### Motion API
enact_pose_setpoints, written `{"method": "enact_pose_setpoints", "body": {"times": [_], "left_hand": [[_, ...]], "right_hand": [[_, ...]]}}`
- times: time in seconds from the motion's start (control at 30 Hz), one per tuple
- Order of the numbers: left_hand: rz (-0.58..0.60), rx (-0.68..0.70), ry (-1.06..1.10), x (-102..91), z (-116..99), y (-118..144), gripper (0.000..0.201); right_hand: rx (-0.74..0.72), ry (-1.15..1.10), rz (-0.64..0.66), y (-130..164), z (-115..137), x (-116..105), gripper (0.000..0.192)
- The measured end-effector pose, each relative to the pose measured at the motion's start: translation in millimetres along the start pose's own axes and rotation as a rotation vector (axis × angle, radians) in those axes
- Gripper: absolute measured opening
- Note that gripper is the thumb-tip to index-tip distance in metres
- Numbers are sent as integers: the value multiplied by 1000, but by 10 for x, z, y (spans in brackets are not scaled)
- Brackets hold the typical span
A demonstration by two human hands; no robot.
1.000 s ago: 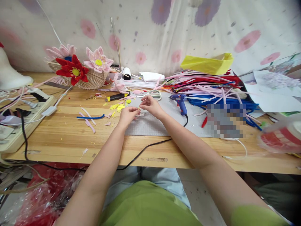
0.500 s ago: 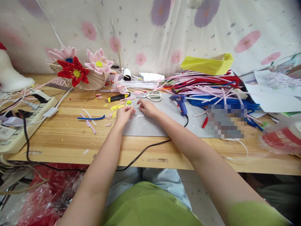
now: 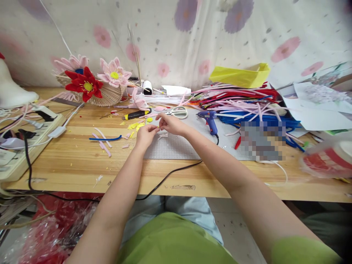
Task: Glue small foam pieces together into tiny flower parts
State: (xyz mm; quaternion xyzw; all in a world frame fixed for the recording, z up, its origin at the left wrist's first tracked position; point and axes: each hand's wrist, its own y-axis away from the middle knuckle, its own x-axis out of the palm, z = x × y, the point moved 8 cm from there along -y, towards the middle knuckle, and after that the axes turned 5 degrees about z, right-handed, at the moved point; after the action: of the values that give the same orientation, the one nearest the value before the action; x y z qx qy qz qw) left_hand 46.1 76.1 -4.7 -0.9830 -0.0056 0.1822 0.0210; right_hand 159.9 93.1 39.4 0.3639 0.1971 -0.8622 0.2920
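My left hand point(image 3: 146, 135) is closed in a pinch over the grey cutting mat point(image 3: 178, 149). A tiny yellow piece point(image 3: 158, 127) shows at its fingertips. My right hand point(image 3: 171, 124) meets it there, its fingers also pinched; what lies between them is mostly hidden. Just behind the hands are a round yellow disc point(image 3: 149, 120) and scissors with pale handles point(image 3: 180, 112). Yellow scraps point(image 3: 133, 126) lie left of my fingers, near a black-and-yellow utility knife point(image 3: 136, 114). Thin white bits point(image 3: 162, 136) rest on the mat below my right hand.
A blue glue gun point(image 3: 209, 121) lies to the right, its black cable point(image 3: 170, 175) crossing the table front. Behind it are piled pipe cleaners point(image 3: 242, 104). Fuzzy flowers point(image 3: 88, 87) stand at back left, a power strip point(image 3: 30, 143) at far left. A plastic cup point(image 3: 327, 159) is far right.
My right hand has moved left and its fingertips now meet those of my left hand. The gap between them, where a thin pale strand showed, has closed.
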Motion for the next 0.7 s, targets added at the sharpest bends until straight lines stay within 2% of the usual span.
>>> {"method": "enact_pose_setpoints", "body": {"times": [0.27,0.47,0.7], "left_hand": [[12,-33,-33,10,35,7,16],[42,-19,-47,35,23,7,16],[59,-28,-91,51,50,-3,21]], "right_hand": [[10,-46,-24,24,12,-34,39],[-10,-190,-38,17,-62,-12,42],[-18,-293,-90,-42,-161,16,34]]}}
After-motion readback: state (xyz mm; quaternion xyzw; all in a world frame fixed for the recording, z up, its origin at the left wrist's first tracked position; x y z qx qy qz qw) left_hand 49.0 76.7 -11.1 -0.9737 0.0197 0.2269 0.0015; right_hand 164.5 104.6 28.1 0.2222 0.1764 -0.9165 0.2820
